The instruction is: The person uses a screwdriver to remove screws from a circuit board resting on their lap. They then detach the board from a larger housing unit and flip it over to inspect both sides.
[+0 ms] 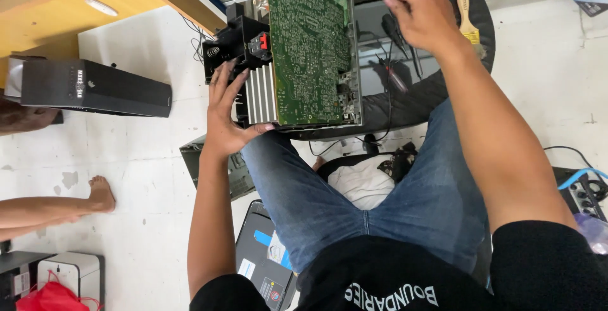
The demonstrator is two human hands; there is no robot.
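Observation:
An opened electronic unit stands on edge on a dark round table (pixel 437 83), its green circuit board (pixel 310 45) facing me and a ribbed metal heat sink (pixel 261 95) at its left. My left hand (pixel 227 114) grips the unit's lower left corner by the heat sink and the black part (pixel 237 40) beside it. My right hand (pixel 418 16) is above the table to the right of the board, fingers curled around a thin dark tool (pixel 396 32) whose tip I cannot make out.
A yellow-handled brush (pixel 467 23) lies on the table's right side. A long black box (pixel 95 88) rests on the white floor at left. Another person's bare foot (pixel 101 194) is at the left. A power strip (pixel 586 194) and blue cable sit at right.

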